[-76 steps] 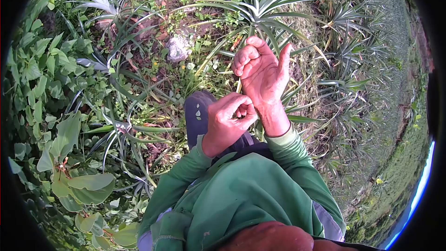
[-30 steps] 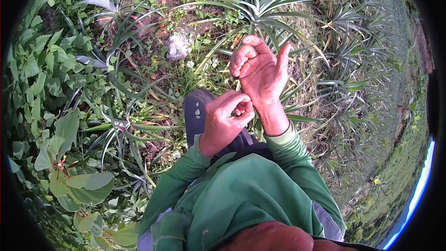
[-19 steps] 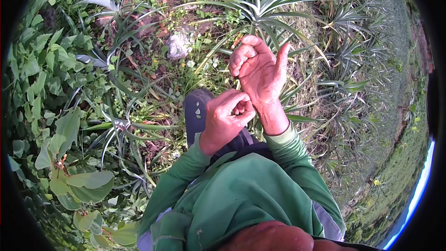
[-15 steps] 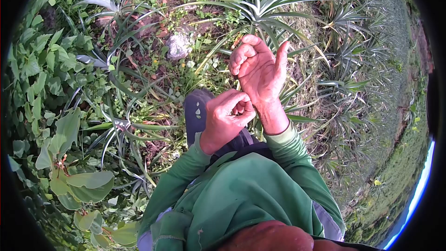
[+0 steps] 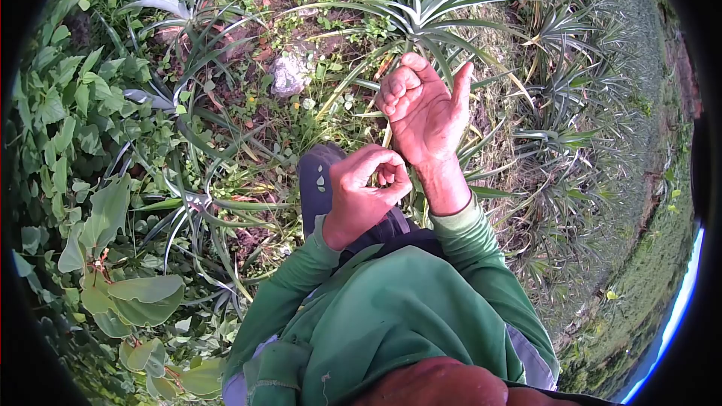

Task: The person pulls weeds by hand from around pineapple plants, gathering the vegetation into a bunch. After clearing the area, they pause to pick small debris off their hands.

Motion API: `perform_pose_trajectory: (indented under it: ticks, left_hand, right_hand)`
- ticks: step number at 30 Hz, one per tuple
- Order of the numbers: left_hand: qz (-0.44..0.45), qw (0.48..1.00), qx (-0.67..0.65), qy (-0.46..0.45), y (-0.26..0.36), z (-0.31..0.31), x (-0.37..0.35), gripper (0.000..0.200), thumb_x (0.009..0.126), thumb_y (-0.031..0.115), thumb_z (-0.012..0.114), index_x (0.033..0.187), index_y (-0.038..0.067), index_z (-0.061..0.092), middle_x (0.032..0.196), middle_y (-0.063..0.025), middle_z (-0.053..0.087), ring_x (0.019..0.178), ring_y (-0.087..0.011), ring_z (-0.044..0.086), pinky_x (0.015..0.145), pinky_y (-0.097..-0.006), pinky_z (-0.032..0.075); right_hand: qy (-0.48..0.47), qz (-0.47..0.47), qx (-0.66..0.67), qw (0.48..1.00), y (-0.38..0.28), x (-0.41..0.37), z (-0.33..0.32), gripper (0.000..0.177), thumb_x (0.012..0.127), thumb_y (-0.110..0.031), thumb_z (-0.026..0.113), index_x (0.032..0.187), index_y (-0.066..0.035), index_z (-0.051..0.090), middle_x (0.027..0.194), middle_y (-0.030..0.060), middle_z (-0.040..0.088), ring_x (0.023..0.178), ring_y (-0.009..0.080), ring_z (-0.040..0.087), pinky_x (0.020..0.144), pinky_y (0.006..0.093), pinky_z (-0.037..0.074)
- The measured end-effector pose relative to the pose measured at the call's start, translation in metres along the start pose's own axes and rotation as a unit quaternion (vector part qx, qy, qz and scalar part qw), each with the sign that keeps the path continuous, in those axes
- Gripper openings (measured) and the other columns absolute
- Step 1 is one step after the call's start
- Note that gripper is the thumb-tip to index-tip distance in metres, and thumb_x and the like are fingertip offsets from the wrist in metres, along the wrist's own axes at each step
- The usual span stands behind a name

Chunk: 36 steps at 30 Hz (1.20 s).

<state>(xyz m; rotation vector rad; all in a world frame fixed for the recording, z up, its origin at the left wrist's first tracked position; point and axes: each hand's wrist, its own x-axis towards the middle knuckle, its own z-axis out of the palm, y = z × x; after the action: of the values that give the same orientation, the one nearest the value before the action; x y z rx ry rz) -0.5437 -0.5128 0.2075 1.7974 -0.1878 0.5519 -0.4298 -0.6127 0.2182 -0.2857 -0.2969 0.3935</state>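
Observation:
My left hand (image 5: 365,194) is closed in a pinch, thumb against forefinger and the other fingers curled under. Whatever it may hold at the fingertips is hidden or too small to name. Just to its right, my right hand (image 5: 427,114) is turned palm up, with the thumb standing apart and the fingers loosely bent; its palm bears nothing. A small gap separates the pinch from the right wrist. Both arms wear green sleeves (image 5: 470,244). Beyond the right hand grows a spiky pineapple plant (image 5: 418,21).
Leafy vines (image 5: 64,113) cover the left side. More pineapple plants (image 5: 560,83) run in rows on the right. A pale stone (image 5: 289,75) lies on weedy soil ahead. A dark shoe (image 5: 319,180) shows beside my left hand. Broad leaves (image 5: 147,301) rise at lower left.
My right hand has shifted slightly right, away from the left one, so a small gap shows where they were touching or nearly so. The left hand stays pinched, almost in place.

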Motion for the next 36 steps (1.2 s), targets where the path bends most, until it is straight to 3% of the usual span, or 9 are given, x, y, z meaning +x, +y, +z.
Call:
perform_pose_trajectory:
  ticks: [11,29,32,36]
  left_hand:
    - [0.015,1.000,-0.010,0.006,-0.002,0.004,-0.003,0.020,0.077,-0.009,0.076,0.095,-0.004,0.070,0.089,-0.0098,0.071,0.074,-0.0139,0.070,0.068,-0.0269,0.057]
    - [0.034,0.999,0.028,0.006,0.002,0.001,-0.006,0.018,0.080,-0.006,0.077,0.096,-0.002,0.069,0.089,-0.0096,0.068,0.070,-0.0149,0.070,0.060,-0.0263,0.057]
    - [0.034,0.999,0.032,0.001,0.004,0.000,-0.006,0.019,0.080,-0.007,0.077,0.096,-0.002,0.069,0.089,-0.0094,0.068,0.069,-0.0148,0.070,0.060,-0.0262,0.057]
    - [0.025,0.999,0.036,-0.001,0.005,-0.003,-0.006,0.018,0.080,-0.007,0.076,0.096,-0.002,0.068,0.088,-0.0090,0.067,0.069,-0.0149,0.069,0.059,-0.0267,0.056]
  right_hand:
    - [-0.011,-0.005,0.010,1.000,-0.003,0.001,0.001,0.082,0.103,-0.070,0.028,0.121,0.002,0.062,0.083,0.0137,0.066,0.076,0.0255,0.059,0.072,0.0372,0.047]
    - [0.005,-0.008,-0.035,0.999,0.004,-0.002,0.006,0.084,0.101,-0.074,0.030,0.121,0.001,0.061,0.083,0.0127,0.063,0.077,0.0238,0.056,0.070,0.0337,0.045]
    - [0.003,-0.014,-0.019,1.000,0.006,-0.002,0.007,0.083,0.103,-0.071,0.027,0.121,0.003,0.061,0.084,0.0151,0.067,0.074,0.0265,0.063,0.070,0.0364,0.051]
    - [-0.020,-0.012,-0.059,0.998,0.008,-0.002,0.004,0.086,0.101,-0.074,0.028,0.122,0.003,0.060,0.083,0.0144,0.063,0.077,0.0249,0.057,0.070,0.0347,0.047]
